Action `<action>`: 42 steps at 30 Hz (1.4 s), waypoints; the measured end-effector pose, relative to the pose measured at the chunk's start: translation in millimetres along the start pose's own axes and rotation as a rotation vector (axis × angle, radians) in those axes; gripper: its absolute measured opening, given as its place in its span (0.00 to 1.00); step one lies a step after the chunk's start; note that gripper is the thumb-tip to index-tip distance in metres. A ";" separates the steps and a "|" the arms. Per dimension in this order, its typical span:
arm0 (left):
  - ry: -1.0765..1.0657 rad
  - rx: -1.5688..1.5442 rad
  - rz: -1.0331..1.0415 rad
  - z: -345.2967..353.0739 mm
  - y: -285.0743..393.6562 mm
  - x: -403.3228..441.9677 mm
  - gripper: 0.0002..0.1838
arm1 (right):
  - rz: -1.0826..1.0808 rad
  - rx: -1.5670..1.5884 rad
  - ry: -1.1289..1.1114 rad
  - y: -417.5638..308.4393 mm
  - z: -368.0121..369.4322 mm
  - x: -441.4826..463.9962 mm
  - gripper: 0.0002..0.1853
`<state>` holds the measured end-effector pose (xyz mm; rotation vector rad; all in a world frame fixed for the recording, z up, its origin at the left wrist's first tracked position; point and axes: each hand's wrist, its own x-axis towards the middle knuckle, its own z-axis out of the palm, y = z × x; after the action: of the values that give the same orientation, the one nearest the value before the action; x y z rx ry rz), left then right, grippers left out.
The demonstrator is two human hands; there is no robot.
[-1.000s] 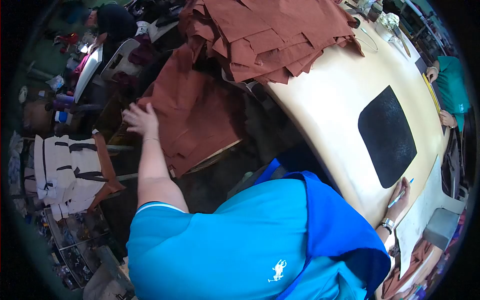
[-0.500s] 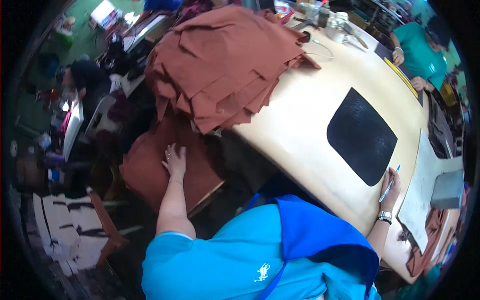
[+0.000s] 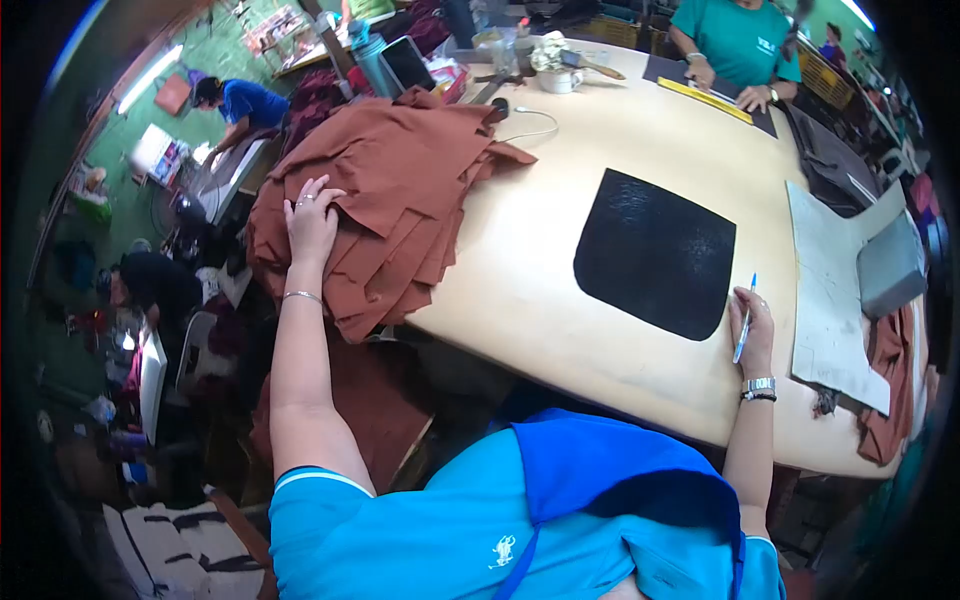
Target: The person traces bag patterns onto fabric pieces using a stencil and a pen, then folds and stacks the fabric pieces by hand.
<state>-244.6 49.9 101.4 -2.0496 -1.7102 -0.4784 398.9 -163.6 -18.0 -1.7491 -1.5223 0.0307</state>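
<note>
My left hand (image 3: 313,222) rests on top of a heaped stack of reddish-brown leather pieces (image 3: 400,150), its fingers partly spread. A blue-and-white pen (image 3: 741,335) is gripped in my right hand (image 3: 755,328), which lies on the cream tabletop (image 3: 520,260). Just left of that hand is a flat black panel (image 3: 655,255) with rounded near corners and a few shiny specks. More reddish-brown leather (image 3: 350,400) sits lower down, beside the table and partly behind my left arm.
Across the table a person in green (image 3: 735,50) has both hands by a yellow ruler (image 3: 705,100). At the right lie a pale sheet (image 3: 835,300) and a grey block (image 3: 892,265). A white cup (image 3: 556,80), a brush (image 3: 600,68) and a blue bottle (image 3: 372,60) stand at the back.
My left hand has moved up from the lower brown leather onto the stack on the table. My right hand still holds the pen beside the black panel. The camera view has shifted.
</note>
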 end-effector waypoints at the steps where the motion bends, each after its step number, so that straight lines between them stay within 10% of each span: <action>1: 0.076 -0.146 -0.008 0.9 5.8 9.3 0.15 | 0.000 0.004 0.006 0.3 0.8 0.4 0.11; 4: 0.410 -0.337 0.120 -2.2 43.0 35.8 0.14 | 0.138 0.113 0.015 8.7 4.1 1.1 0.11; 6: 0.411 -0.438 0.216 -15.4 96.2 45.6 0.14 | 0.429 1.058 0.079 10.7 7.2 2.3 0.15; 9: 0.354 -0.588 0.413 -37.1 201.8 41.8 0.12 | 0.242 0.857 -0.114 -70.8 -0.2 11.1 0.19; 10: 0.304 -0.611 0.468 -42.9 239.7 33.9 0.11 | -0.250 0.446 0.021 -99.3 5.4 18.7 0.29; 13: 0.118 -0.790 0.649 -60.7 334.0 -5.2 0.10 | -0.460 0.273 0.070 -165.5 -2.0 26.6 0.50; 18: -0.060 -1.039 0.566 -100.3 364.9 -46.3 0.10 | -0.421 0.092 0.013 -143.8 -27.1 30.7 0.12; 28: -0.580 -0.997 0.292 -153.3 249.0 -39.0 0.14 | -0.408 0.174 -0.166 -168.6 -189.2 37.6 0.13; 30: -0.618 -1.083 0.240 -163.3 239.0 -17.4 0.12 | -0.186 0.197 -0.215 -180.6 -202.0 44.4 0.09; 35: -0.646 -0.905 0.508 -83.4 271.4 101.6 0.06 | -0.414 -0.006 -0.290 -102.9 -169.0 148.7 0.07; 36: -0.849 -0.799 0.241 -88.5 293.1 120.9 0.08 | -0.382 -0.171 -0.339 -77.5 -157.1 175.1 0.06; 39: -0.592 -0.993 0.199 -30.1 328.5 189.3 0.07 | -0.375 -0.255 -0.127 -54.3 -139.7 233.4 0.09; 42: 0.299 -1.058 0.347 -24.6 359.5 258.6 0.09 | -0.302 0.440 0.039 -33.7 -155.5 297.2 0.12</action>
<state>156.0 199.3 219.3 -2.6494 -0.9207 -1.7238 530.6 1.4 244.9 -1.1612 -1.5933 0.1644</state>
